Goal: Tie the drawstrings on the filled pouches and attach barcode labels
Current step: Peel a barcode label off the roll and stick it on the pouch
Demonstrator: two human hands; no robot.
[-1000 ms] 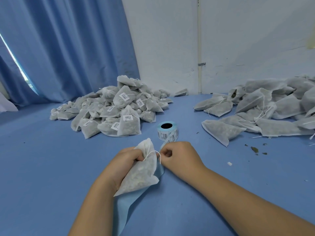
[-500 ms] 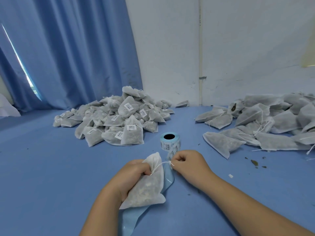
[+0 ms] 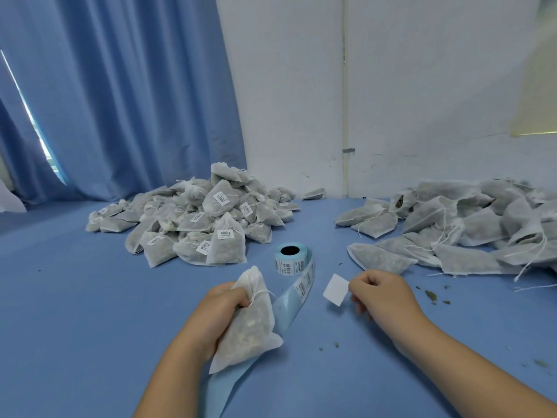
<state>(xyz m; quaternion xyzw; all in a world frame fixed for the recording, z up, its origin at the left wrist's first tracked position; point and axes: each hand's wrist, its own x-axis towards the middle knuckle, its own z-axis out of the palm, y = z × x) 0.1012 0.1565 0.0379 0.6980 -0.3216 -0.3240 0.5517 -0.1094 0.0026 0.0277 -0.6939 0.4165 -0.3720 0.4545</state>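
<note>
Heap of labelled pouches [image 3: 205, 218] far left-centre, heap of unlabelled pouches [image 3: 452, 227] far right with loose strings trailing. The label roll [image 3: 291, 260] stands on end between the heaps, and its pale blue backing strip [image 3: 289, 300] runs toward the person and passes under the held pouch. Dry leaf crumbs [image 3: 431, 295] are scattered right of the right hand. Nothing blocks either hand. Left hand [image 3: 220, 309] has its fingers curled tight round the gathered neck of one filled pouch [image 3: 250, 327]; the body hangs below the fist and the drawstring [image 3: 262, 292] is cinched at the neck. Right hand [image 3: 382, 297] has its fingers together, pinching one white label [image 3: 336, 289] by its right edge, blank side showing. The label sticks out left of the fingertips, in the air, apart from the pouch and just right of the strip. Blue counter [image 3: 75, 297]. Blue curtain [image 3: 120, 95] behind left, scuffed white wall [image 3: 437, 86] behind right with a thin vertical pipe [image 3: 345, 101].
</note>
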